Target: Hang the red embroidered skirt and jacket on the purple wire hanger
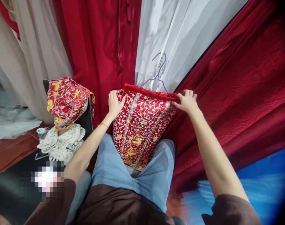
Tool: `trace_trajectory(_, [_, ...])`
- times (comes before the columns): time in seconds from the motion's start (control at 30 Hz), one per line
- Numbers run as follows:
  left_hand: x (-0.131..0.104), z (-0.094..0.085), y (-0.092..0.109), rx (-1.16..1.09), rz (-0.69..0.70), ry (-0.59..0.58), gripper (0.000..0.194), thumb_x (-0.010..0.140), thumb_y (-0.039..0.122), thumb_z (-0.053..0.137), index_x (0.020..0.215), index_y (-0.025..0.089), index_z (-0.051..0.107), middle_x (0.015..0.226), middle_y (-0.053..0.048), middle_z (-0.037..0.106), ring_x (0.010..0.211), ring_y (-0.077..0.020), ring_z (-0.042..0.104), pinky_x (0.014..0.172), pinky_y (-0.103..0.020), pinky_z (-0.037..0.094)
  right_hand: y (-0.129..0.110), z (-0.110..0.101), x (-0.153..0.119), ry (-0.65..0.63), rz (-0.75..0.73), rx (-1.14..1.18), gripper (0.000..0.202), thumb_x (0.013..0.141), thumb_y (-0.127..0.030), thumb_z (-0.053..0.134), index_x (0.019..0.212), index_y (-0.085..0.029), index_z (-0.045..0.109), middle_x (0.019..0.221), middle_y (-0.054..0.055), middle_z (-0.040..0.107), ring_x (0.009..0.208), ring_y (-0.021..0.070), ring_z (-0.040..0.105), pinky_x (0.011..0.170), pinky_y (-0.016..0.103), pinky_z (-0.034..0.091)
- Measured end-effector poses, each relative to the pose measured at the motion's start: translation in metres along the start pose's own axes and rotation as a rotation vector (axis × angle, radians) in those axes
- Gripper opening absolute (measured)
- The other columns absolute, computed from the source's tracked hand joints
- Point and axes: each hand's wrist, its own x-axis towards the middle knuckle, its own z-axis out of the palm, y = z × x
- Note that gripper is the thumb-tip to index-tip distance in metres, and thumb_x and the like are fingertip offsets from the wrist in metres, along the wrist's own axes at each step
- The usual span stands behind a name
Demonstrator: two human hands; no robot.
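A red garment (142, 125) with silver and gold embroidery hangs between my hands, its lower part between my knees. My left hand (115, 103) pinches the left end of its red waistband. At the right end of that band, my right hand (187, 100) grips the cloth between thumb and fingers. The purple wire hanger (159, 75) rises from behind the band, its hook pointing up and its lower part hidden by the garment.
To the left, a folded embroidered red piece (67, 103) lies over a black chair, beside a dotted white cloth (65, 142). Red curtain-like fabric (245, 93) hangs at the right, white fabric (154, 28) ahead, and blue tulle (257, 193) sits lower right.
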Motion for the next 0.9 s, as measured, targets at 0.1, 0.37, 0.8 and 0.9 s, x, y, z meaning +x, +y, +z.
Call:
trace_trajectory(0.1, [0.033,0.012,0.005,-0.045,-0.037,0.015,0.043,0.086,0.049,0.066,0.115,0.019,0.051,0.125,-0.015,0.057,0.122,-0.0275,0.052,0.105,-0.042,0.041,0.034,0.003,0.001,-0.038,-0.072,-0.027,0.028,0.090,-0.038,0.059,0.107,-0.018,0.069,0.128,0.022,0.058,0.119,0.0387,0.048,0.089,0.055,0.042])
trace_trajectory(0.37, [0.078,0.032,-0.010,-0.390,-0.004,-0.186,0.022,0.096,0.039,0.053,0.091,0.019,0.059,0.091,-0.004,0.065,0.088,-0.0164,0.062,0.091,-0.029,0.048,0.031,-0.026,-0.004,0.003,-0.301,0.204,0.024,0.096,-0.031,0.049,0.097,-0.023,0.071,0.118,0.011,0.069,0.101,0.0249,0.062,0.087,0.039,0.049])
trace_trajectory(0.8, [0.113,0.009,-0.025,-0.704,-0.184,-0.220,0.027,0.093,0.043,0.059,0.091,0.017,0.062,0.083,-0.004,0.068,0.081,-0.0146,0.066,0.084,-0.031,0.054,0.008,-0.042,0.007,0.333,-0.027,0.562,0.032,0.090,-0.051,0.059,0.083,-0.022,0.067,0.079,0.007,0.062,0.071,0.0201,0.055,0.068,0.035,0.046])
trace_trajectory(0.9, [0.114,0.002,-0.036,-0.774,-0.330,-0.394,0.025,0.082,0.039,0.068,0.086,0.015,0.065,0.078,-0.004,0.070,0.074,-0.0158,0.066,0.080,-0.031,0.054,0.006,-0.036,0.004,0.271,-0.060,0.674,0.035,0.086,-0.055,0.064,0.079,-0.021,0.065,0.092,0.009,0.064,0.080,0.0215,0.058,0.072,0.036,0.049])
